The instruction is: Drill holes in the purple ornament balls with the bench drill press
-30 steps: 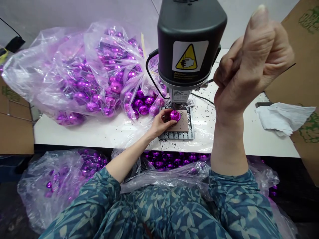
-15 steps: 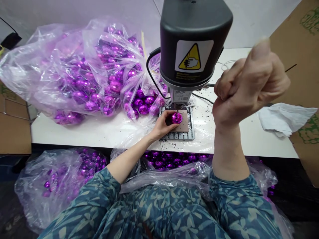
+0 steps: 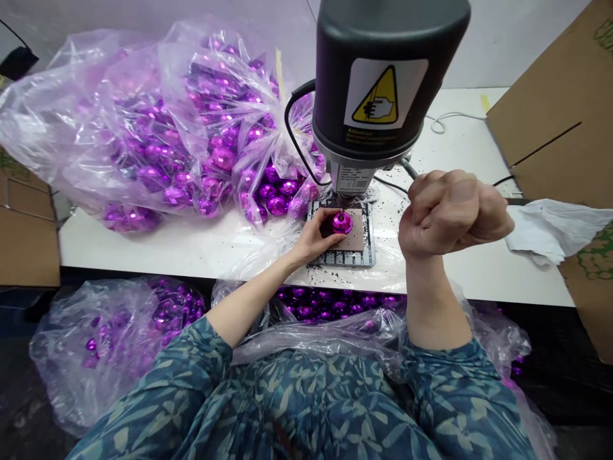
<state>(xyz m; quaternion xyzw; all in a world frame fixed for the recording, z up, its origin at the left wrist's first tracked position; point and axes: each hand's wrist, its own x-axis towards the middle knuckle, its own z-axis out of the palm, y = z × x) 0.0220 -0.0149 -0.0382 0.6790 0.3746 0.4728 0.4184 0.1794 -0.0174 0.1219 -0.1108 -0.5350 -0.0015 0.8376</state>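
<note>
Purple faceted ball ornament [image 3: 342,222] sits on a square brown board [image 3: 355,243] directly below the chuck of a black drill press [image 3: 383,35]; whether the bit touches it is too small to tell. The left hand [image 3: 320,235] pinches the ball from its left side, thumb at the near edge and fingers at the far edge. The board lies on the press's slotted metal base plate [image 3: 370,259], with dark chips scattered over and around it. Raised to the right of the press, the right hand [image 3: 453,214] is curled into a fist around the metal lever [image 3: 410,168], its fingers hiding the lever's outer end.

A yellow warning label [image 3: 385,94] marks the front of the motor housing. To the left on the white table [image 3: 158,253], a large clear plastic bag [image 3: 57,121] bulges with more purple balls, gathered at its neck near the press. Further balls lie below the table's front edge, in and among clear plastic. A crumpled white cloth or paper [image 3: 546,230] rests at the right, beside a cardboard box [image 3: 541,96].
</note>
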